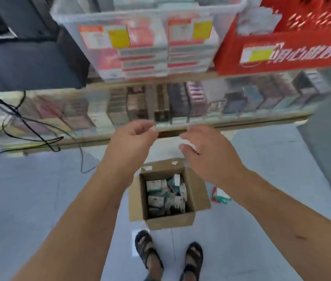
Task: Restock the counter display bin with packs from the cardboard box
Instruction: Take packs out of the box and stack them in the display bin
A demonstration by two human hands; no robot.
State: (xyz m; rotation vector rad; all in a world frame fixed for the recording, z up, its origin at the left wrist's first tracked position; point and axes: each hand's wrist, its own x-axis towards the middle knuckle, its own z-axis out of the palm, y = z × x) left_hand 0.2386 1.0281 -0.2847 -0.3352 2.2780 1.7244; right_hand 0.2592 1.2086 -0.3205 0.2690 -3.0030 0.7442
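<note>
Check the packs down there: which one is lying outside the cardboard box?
The red, white and green pack on the floor just right of the cardboard box; the other loose packs sit inside it.

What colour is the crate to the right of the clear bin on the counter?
The crate is red with white lettering, shown in the head view.

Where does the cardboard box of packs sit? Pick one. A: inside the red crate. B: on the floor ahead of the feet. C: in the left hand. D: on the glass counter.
B: the open cardboard box stands on the floor, just ahead of the sandalled feet.
</note>
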